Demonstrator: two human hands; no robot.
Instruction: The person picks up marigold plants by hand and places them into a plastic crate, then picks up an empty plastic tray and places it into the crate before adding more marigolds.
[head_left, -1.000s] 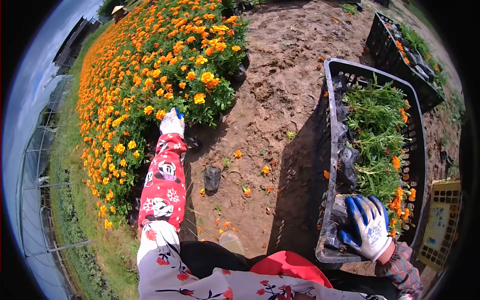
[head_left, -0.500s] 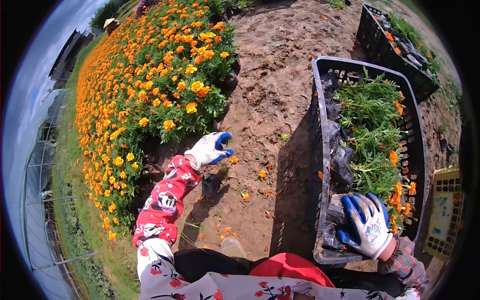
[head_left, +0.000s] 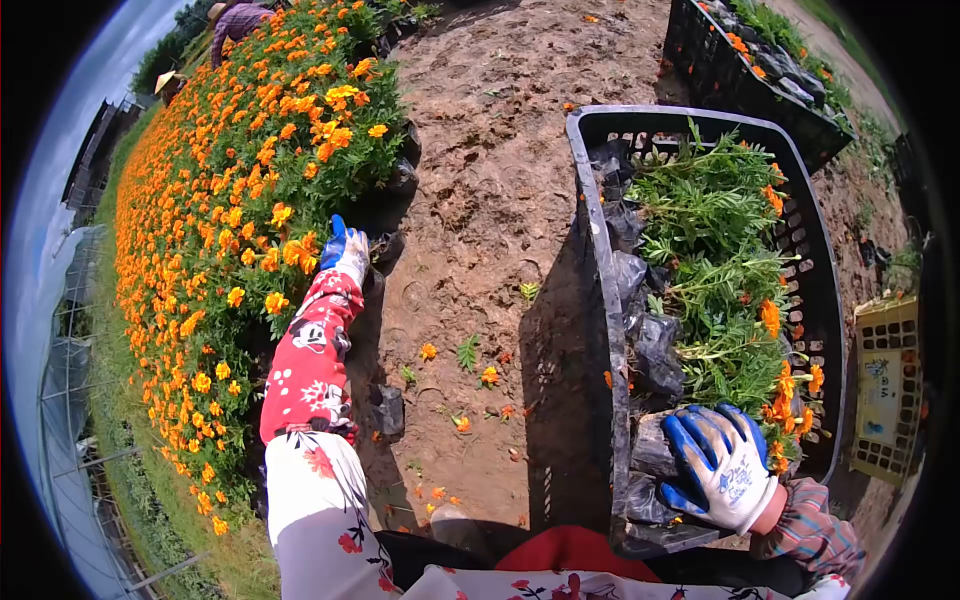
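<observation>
Marigolds are blooming orange, spreading left of and beyond my left hand; that gloved hand is sitting at their edge, right beside some blossoms. Its fingertips are pointing away, and I'm not managing to tell whether they're grasping anything. My gloved right hand is lying palm-down, fingers spread, over a black bag; can't tell if it's gripping. That bag is lying inside a black crate, with leafy plants lying beyond the right hand. Nearer me than the left hand, a dark pot is resting on soil. A yellow crate is standing right of the right hand, another black crate farther beyond. A person in plaid is bending far past the left hand.
</observation>
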